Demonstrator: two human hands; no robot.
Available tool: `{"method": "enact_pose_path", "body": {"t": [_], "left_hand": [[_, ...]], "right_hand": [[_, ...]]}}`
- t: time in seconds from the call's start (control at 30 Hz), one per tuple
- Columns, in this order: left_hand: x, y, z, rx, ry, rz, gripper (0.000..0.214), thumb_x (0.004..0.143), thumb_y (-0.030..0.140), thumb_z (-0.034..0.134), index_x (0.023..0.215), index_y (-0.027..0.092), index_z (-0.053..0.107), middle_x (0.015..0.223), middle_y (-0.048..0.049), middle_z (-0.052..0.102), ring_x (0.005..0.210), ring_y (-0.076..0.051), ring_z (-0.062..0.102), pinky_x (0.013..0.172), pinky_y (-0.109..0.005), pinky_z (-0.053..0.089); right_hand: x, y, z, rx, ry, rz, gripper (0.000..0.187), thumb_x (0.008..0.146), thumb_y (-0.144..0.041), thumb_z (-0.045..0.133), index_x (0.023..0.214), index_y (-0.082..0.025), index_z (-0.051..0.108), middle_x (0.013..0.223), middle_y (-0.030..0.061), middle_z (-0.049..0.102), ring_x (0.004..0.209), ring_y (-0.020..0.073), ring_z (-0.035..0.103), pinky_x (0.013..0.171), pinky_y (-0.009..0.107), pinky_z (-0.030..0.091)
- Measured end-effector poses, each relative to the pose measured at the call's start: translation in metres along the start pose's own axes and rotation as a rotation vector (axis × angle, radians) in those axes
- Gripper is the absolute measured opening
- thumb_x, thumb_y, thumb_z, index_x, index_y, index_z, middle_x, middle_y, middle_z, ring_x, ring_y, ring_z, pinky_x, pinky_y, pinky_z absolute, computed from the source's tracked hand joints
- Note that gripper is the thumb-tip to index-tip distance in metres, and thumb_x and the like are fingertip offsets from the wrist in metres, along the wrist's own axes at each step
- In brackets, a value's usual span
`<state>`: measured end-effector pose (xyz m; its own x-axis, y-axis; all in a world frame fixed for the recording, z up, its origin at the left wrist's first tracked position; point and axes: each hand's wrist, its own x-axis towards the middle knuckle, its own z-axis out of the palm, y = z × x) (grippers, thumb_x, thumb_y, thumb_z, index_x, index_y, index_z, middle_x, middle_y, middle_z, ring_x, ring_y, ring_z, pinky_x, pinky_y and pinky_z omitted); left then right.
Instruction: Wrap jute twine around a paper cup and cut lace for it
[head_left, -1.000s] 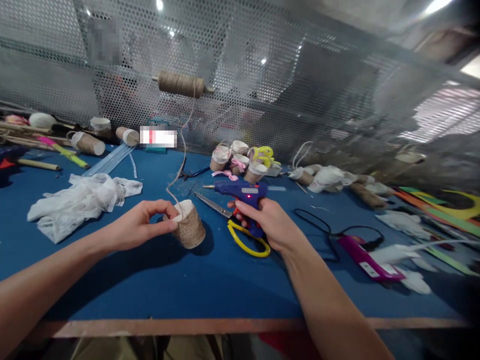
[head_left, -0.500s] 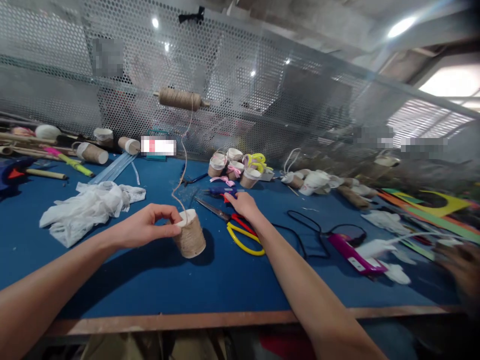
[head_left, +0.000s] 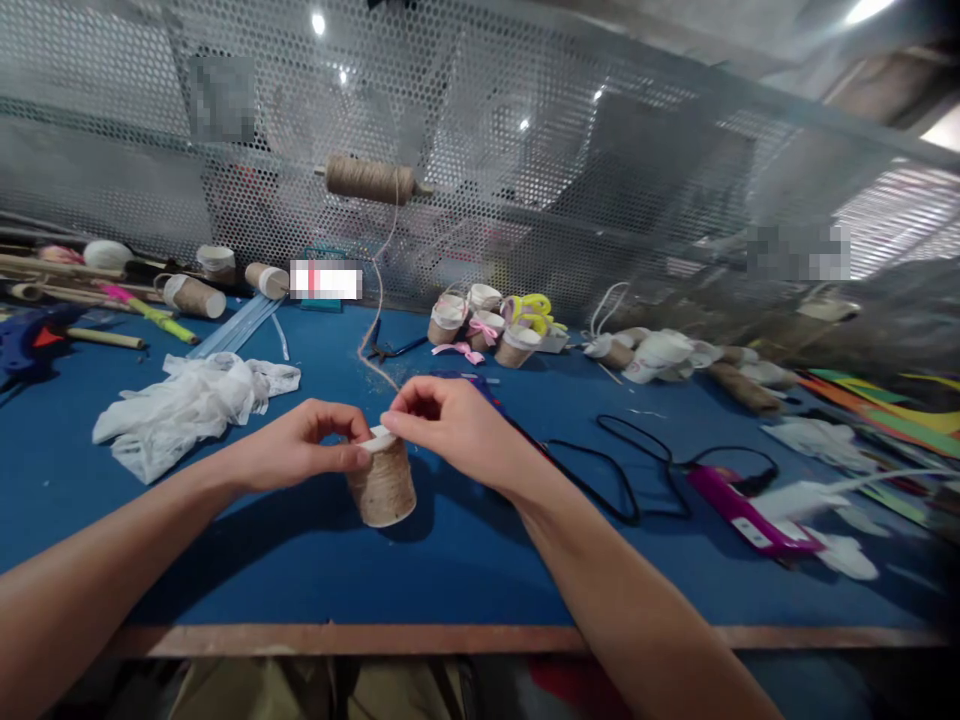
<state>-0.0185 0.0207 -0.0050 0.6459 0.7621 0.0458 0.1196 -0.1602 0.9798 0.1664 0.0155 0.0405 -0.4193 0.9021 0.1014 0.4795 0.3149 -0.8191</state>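
Left hand (head_left: 300, 450) and right hand (head_left: 454, 430) pinch the cup (head_left: 384, 488) rim. Twine (head_left: 380, 285) wraps its wall, uncut from the spool (head_left: 370, 180) at 12 o'clock.

Both hands, left hand (head_left: 300, 448) and right hand (head_left: 450, 425), pinch the white rim of a twine-wrapped paper cup (head_left: 382, 482) on the blue felt table (head_left: 450, 560).

A tan twine-wrapped paper cup (head_left: 382, 487), white-rimmed, on deep blue table cover (head_left: 450, 570); white crumpled plastic sheet (head_left: 187, 405) left, magenta plastic tool (head_left: 739, 508) right.
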Motion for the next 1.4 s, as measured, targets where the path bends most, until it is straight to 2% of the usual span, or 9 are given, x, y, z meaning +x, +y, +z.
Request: {"method": "enact_pose_path", "body": {"t": [0.13,0.3,0.5,0.73,0.9,0.97,1.1,1.3,1.4], "left_hand": [[-0.001,0.003,-0.001,-0.087,-0.028,-0.025,0.012,0.074,0.025,0.059,0.073,0.014,0.058,0.076,-0.0013,0.060,0.071,-0.012,0.053,0.069,-0.025,0.044],[-0.003,0.006,0.002,-0.168,-0.037,-0.055,0.012,0.072,0.025,0.062,0.070,0.015,0.056,0.086,-0.0034,0.063,0.076,-0.014,0.055,0.070,-0.026,0.044],[-0.005,0.005,0.004,-0.189,-0.040,-0.066,0.010,0.072,0.024,0.063,0.070,0.016,0.059,0.090,-0.0027,0.064,0.077,-0.014,0.056,0.070,-0.025,0.044],[-0.006,0.007,0.004,-0.173,-0.066,-0.066,0.008,0.073,0.025,0.063,0.069,0.018,0.062,0.094,-0.0022,0.065,0.083,-0.016,0.057,0.072,-0.025,0.044],[-0.007,0.009,0.004,-0.190,-0.122,-0.046,0.010,0.073,0.026,0.063,0.071,0.017,0.060,0.095,-0.0041,0.064,0.084,-0.016,0.057,0.074,-0.027,0.045],[-0.008,0.009,0.004,-0.204,-0.145,-0.033,0.012,0.073,0.027,0.064,0.071,0.016,0.060,0.094,-0.0044,0.064,0.086,-0.018,0.057,0.076,-0.028,0.045],[-0.007,0.009,0.003,-0.218,-0.165,-0.028,0.016,0.072,0.031,0.066,0.070,0.016,0.060,0.091,-0.0045,0.063,0.087,-0.019,0.057,0.078,-0.029,0.044],[-0.005,0.007,0.002,-0.173,-0.142,0.006,0.021,0.070,0.034,0.067,0.073,0.015,0.059,0.088,-0.0048,0.062,0.085,-0.018,0.056,0.078,-0.030,0.044],[-0.004,0.005,0.003,-0.031,-0.134,0.045,0.020,0.069,0.029,0.067,0.082,0.015,0.060,0.094,-0.0059,0.063,0.091,-0.020,0.055,0.082,-0.031,0.042]], "right_hand": [[-0.010,0.009,-0.013,0.136,0.046,-0.010,0.009,0.071,-0.024,0.063,0.071,-0.016,0.059,0.063,-0.0035,0.055,0.056,0.0076,0.047,0.053,0.021,0.038],[-0.019,0.018,-0.013,0.206,0.051,0.033,0.008,0.070,-0.024,0.063,0.071,-0.018,0.058,0.065,-0.0029,0.055,0.057,0.0084,0.049,0.054,0.022,0.040],[-0.025,0.021,-0.011,0.136,0.085,0.021,0.009,0.073,-0.025,0.061,0.070,-0.018,0.056,0.066,-0.0020,0.055,0.059,0.0096,0.048,0.055,0.023,0.040],[-0.028,0.025,-0.010,0.100,0.036,-0.004,0.010,0.077,-0.025,0.059,0.072,-0.018,0.054,0.068,-0.0018,0.054,0.062,0.0104,0.049,0.058,0.023,0.042],[-0.028,0.027,-0.011,0.120,-0.011,-0.097,0.013,0.078,-0.025,0.059,0.071,-0.017,0.052,0.092,0.0044,0.059,0.082,0.0134,0.055,0.074,0.028,0.045],[-0.029,0.028,-0.012,0.241,-0.096,-0.068,0.016,0.080,-0.025,0.058,0.071,-0.017,0.048,0.101,0.0061,0.059,0.078,0.0111,0.055,0.066,0.024,0.046],[-0.030,0.030,-0.013,0.428,-0.232,-0.006,0.019,0.079,-0.028,0.060,0.073,-0.017,0.045,0.084,0.0011,0.058,0.055,0.0054,0.048,0.044,0.017,0.038],[-0.031,0.033,-0.015,0.397,-0.178,-0.027,0.019,0.077,-0.030,0.062,0.072,-0.017,0.048,0.071,-0.0029,0.051,0.053,0.0053,0.045,0.046,0.018,0.037],[-0.031,0.033,-0.012,0.279,-0.146,-0.046,0.016,0.077,-0.029,0.061,0.075,-0.017,0.050,0.071,-0.0025,0.052,0.059,0.0070,0.047,0.053,0.020,0.041]]}}
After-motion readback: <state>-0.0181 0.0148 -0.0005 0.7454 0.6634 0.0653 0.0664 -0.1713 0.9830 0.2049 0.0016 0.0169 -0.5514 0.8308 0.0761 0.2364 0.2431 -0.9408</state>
